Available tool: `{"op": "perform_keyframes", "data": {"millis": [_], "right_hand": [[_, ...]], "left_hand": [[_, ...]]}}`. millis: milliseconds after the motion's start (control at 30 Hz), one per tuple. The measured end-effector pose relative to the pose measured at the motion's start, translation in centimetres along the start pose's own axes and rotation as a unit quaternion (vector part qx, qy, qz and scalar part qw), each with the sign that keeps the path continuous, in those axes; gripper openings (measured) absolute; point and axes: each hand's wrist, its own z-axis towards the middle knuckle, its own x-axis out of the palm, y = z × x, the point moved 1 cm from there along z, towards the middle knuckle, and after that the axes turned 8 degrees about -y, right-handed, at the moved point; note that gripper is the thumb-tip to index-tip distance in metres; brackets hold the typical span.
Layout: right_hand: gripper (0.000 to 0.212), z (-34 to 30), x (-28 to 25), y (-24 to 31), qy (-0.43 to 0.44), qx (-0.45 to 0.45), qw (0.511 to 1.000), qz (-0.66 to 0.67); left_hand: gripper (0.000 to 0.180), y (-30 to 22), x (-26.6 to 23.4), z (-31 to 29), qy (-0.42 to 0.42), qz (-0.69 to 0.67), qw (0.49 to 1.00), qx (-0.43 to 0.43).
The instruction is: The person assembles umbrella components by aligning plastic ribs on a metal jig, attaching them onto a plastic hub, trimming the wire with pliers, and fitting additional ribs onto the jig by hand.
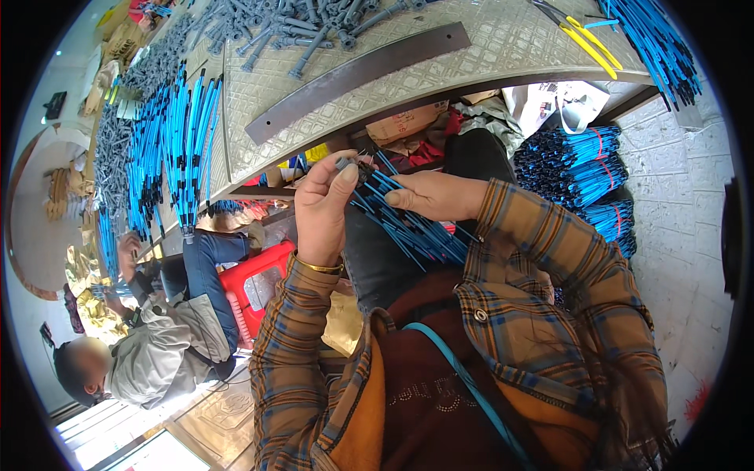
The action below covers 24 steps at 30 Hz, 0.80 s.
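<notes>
While your left hand (323,200) pinches a small grey piece (343,163) below the table's near edge (510,67), steady the blue sticks (402,229) clasped in your right hand (436,195).

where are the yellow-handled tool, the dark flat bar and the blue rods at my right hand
Yellow-handled tool (588,52), head view: on one of its handles.
Dark flat bar (355,78), head view: middle of its upper face.
Blue rods (415,232), head view: middle of the bundle at your right hand (438,195).

Brown shirt (424,363): inverted lettering (446,394), unclear | brown bag (393,130): red print (407,119), unreadable
</notes>
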Motion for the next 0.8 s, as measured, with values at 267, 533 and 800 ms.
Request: {"op": "perform_keyframes", "data": {"millis": [267,533,800], "right_hand": [[0.050,0.0,-0.4,1.4,0.033,0.003,0.997,-0.066],[0.047,0.0,0.5,1.8,0.009,0.023,0.990,-0.136],[0.048,-0.6,0.7,2.4,-0.007,0.001,0.986,-0.169]], "left_hand": [[0.028,-0.2,0.1,-0.6,0.030,-0.026,0.999,0.000],[0.030,1.0,1.3,-1.5,0.010,-0.104,0.994,-0.012],[0.026,1.4,1.6,-2.0,0.017,0.100,0.991,0.082]]}}
